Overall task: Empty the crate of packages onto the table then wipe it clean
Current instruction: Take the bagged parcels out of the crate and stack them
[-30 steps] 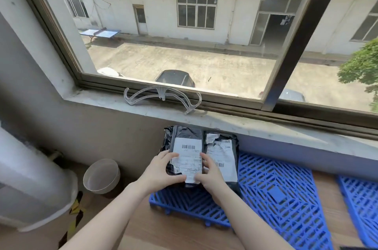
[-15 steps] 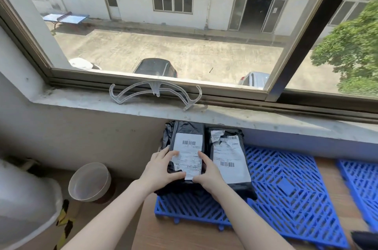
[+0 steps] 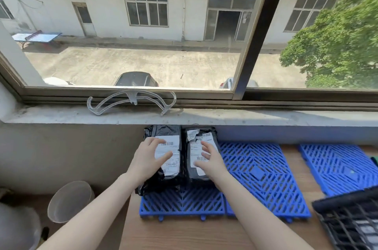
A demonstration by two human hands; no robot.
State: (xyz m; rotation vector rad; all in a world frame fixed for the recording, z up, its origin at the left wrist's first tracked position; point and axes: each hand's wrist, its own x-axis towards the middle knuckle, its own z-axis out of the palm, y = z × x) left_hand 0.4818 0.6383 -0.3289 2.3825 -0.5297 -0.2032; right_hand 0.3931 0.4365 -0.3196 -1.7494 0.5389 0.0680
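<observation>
Left hand: the left hand lies on the left black plastic mailer package with a white label, fingers spread and fairly straight, pinching nothing.
Right hand: the right hand is over the right black mailer package, fingers fanned. I can't tell if they touch it.
Packages: side by side at 12 o'clock on the blue plastic lattice mat, against the wall.
Crate: the black plastic lattice crate is at 4 o'clock, and I can't make out its contents.
Risk: I judge the left bag slippery and hanging over the mat's edge — a careless push could send it off the wooden table.
</observation>
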